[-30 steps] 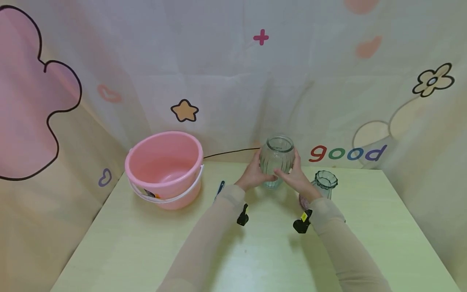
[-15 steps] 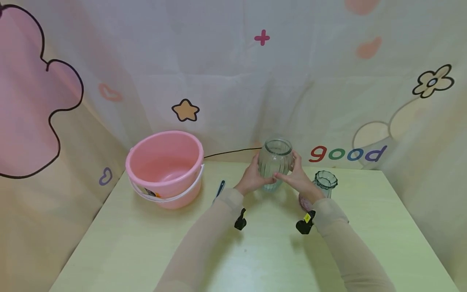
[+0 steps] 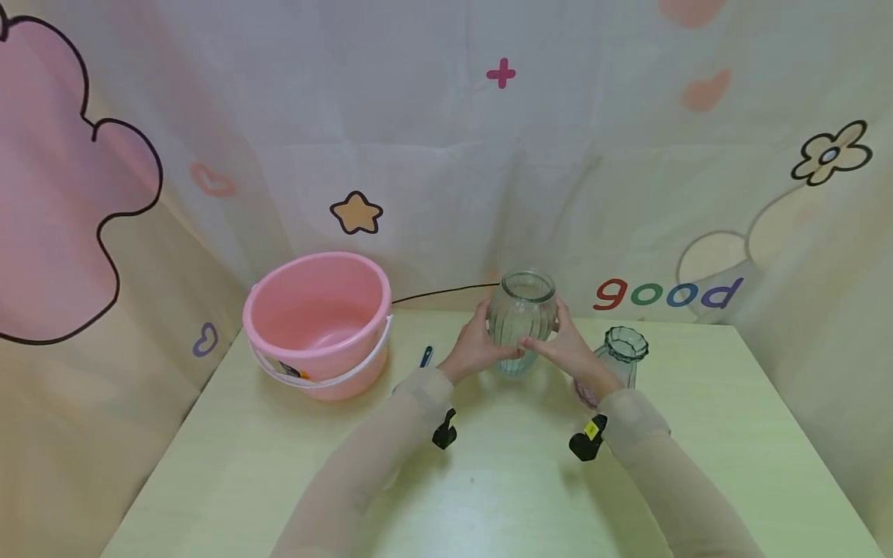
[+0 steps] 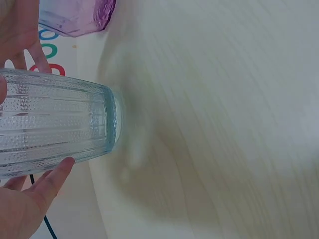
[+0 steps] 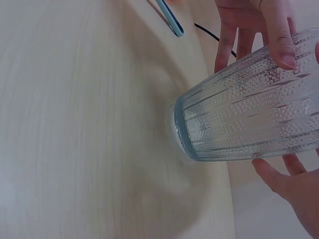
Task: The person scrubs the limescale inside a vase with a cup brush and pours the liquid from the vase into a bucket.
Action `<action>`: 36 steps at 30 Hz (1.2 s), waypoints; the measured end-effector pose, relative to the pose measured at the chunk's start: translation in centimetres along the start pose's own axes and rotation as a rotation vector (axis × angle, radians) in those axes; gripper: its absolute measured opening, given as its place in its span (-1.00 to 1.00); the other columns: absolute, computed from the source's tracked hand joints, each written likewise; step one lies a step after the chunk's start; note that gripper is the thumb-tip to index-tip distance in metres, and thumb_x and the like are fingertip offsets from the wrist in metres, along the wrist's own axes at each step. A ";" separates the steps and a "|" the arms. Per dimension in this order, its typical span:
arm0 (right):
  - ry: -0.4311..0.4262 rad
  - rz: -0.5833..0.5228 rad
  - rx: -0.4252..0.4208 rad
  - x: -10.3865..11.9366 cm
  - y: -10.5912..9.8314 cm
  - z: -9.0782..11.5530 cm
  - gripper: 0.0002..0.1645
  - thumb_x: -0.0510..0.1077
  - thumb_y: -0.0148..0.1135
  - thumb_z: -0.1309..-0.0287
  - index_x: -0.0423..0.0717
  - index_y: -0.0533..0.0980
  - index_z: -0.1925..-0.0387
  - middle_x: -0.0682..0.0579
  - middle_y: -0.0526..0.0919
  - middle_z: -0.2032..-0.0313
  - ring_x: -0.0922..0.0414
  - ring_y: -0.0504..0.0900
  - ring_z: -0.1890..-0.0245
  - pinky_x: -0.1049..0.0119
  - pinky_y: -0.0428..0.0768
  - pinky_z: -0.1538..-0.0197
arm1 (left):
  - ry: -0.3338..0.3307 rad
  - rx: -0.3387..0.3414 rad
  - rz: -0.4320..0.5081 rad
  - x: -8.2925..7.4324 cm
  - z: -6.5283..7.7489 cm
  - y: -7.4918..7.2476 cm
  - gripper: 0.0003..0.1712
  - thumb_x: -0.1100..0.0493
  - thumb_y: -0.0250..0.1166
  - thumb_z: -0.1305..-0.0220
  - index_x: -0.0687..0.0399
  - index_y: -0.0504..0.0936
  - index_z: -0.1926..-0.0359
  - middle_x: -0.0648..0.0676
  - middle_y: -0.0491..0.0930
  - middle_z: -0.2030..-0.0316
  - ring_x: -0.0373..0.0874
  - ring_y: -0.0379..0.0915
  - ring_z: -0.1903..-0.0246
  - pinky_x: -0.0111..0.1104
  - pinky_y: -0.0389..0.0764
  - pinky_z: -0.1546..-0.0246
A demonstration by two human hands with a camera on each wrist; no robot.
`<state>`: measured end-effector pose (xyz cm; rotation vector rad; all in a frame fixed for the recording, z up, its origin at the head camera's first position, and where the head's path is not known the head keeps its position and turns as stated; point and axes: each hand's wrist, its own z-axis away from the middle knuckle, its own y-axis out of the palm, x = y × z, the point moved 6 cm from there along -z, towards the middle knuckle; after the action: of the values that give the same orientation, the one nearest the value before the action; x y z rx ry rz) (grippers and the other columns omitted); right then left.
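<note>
Between both hands is a clear ribbed glass vase, upright, with a round rim and a dotted texture on its side. My left hand grips its left side and my right hand its right side, thumbs across the front. In the right wrist view the base of the glass vase is close over the tabletop. Behind my right wrist stands a second glass vase with a wavy rim; its purple lower part shows in the left wrist view.
A pink bucket with a white handle stands at the left of the table. A dark-handled slim tool lies partly hidden behind my left sleeve. A printed curtain hangs right behind the table.
Both hands have brought the glass vase slightly down and to the left, nearer to me. The grip looks the same; the bucket and the second vase stay put.
</note>
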<state>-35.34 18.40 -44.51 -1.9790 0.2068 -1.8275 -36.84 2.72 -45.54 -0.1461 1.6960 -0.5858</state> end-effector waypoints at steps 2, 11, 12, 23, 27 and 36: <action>-0.008 0.012 -0.005 0.3 0.2 0.4 0.22 0.04 0.32 -0.02 0.21 -0.37 -0.40 -0.12 -0.17 -0.40 -0.26 0.02 -0.31 -0.33 0.14 -0.15 | 0.002 -0.001 -0.004 -0.1 0.4 -0.2 0.18 0.02 0.51 0.18 -0.20 -0.06 -0.38 0.01 0.21 -0.30 0.00 0.22 -0.23 -0.04 0.37 -0.10; 0.014 -0.021 0.017 1.8 1.2 2.2 0.21 0.10 0.34 0.02 0.20 -0.34 -0.38 -0.12 -0.11 -0.39 -0.18 -0.05 -0.36 -0.33 0.05 -0.20 | -0.003 0.030 0.004 -1.6 2.7 -1.6 0.18 0.04 0.51 0.17 -0.24 -0.07 -0.38 0.06 0.20 -0.29 0.04 0.24 -0.22 -0.09 0.43 -0.07; 0.012 -0.020 0.023 2.0 1.3 2.4 0.22 0.11 0.34 0.03 0.21 -0.34 -0.38 -0.11 -0.10 -0.39 -0.17 -0.05 -0.36 -0.34 0.04 -0.19 | 0.001 0.034 0.007 -1.8 3.0 -1.8 0.18 0.03 0.51 0.18 -0.25 -0.07 -0.38 0.06 0.20 -0.29 0.05 0.26 -0.20 -0.10 0.43 -0.06; -0.051 0.039 0.056 4.1 2.6 4.9 0.22 0.10 0.37 0.06 0.26 -0.32 -0.36 -0.12 0.07 -0.31 -0.16 0.08 -0.31 -0.29 0.22 -0.13 | 0.026 0.070 0.014 -2.9 6.6 -3.4 0.15 0.04 0.53 0.21 -0.17 -0.01 -0.35 0.09 0.25 -0.23 0.12 0.39 -0.08 -0.12 0.50 0.04; -0.060 0.033 0.079 4.5 3.2 5.9 0.21 0.07 0.36 0.04 0.27 -0.33 -0.35 -0.12 0.06 -0.31 -0.17 0.09 -0.30 -0.14 0.42 -0.05 | 0.016 0.075 0.003 -3.1 7.8 -3.5 0.14 0.04 0.53 0.22 -0.14 0.01 -0.34 0.10 0.27 -0.23 0.11 0.41 -0.06 -0.15 0.51 0.05; -0.120 0.017 0.113 5.4 4.2 7.9 0.19 -0.04 0.39 0.05 0.20 -0.28 -0.35 -0.08 0.05 -0.29 -0.15 0.18 -0.21 0.06 0.54 0.06 | -0.006 0.085 -0.017 -2.9 10.2 -3.8 0.15 -0.01 0.54 0.24 -0.15 0.02 -0.33 0.08 0.28 -0.21 0.10 0.45 -0.02 -0.19 0.56 0.13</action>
<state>-26.23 14.17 -41.54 -1.9936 0.0816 -1.6656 -27.35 -2.39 -42.26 -0.1011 1.6630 -0.6685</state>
